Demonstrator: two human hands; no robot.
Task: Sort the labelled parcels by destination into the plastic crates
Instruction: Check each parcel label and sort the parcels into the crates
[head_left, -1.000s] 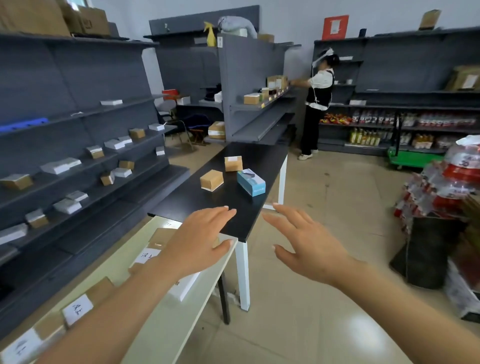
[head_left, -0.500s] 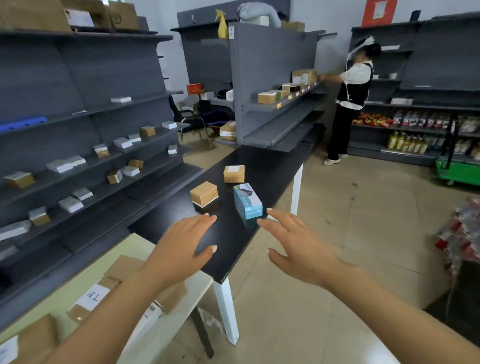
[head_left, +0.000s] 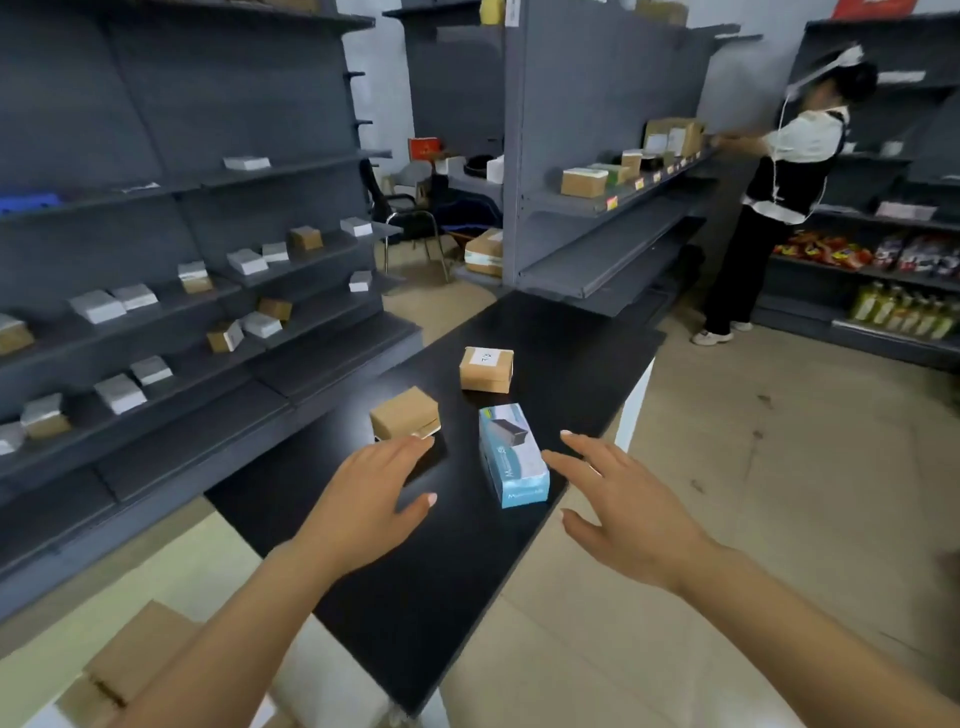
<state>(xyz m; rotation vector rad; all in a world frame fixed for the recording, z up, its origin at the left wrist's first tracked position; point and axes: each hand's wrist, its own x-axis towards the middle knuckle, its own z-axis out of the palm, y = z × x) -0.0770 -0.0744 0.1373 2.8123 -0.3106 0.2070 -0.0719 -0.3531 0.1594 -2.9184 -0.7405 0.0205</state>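
Three parcels lie on the black table (head_left: 561, 332). A plain brown box (head_left: 404, 413) sits nearest my left hand (head_left: 366, 501), whose straight fingertips reach its near edge. A blue carton (head_left: 511, 454) lies between both hands. My right hand (head_left: 623, 506) hovers open just right of the carton, fingers spread. A brown box with a white label (head_left: 487, 368) stands farther back. No plastic crate is in sight.
Grey shelving (head_left: 156, 322) with several small boxes lines the left. A shelf unit (head_left: 608, 208) stands behind the table. A person (head_left: 779, 197) works at the shelves at right. Brown boxes (head_left: 130, 670) lie on a pale table at bottom left.
I have come closer to the black table. Both hands have moved forward over it, from short of the parcels to either side of the blue carton.
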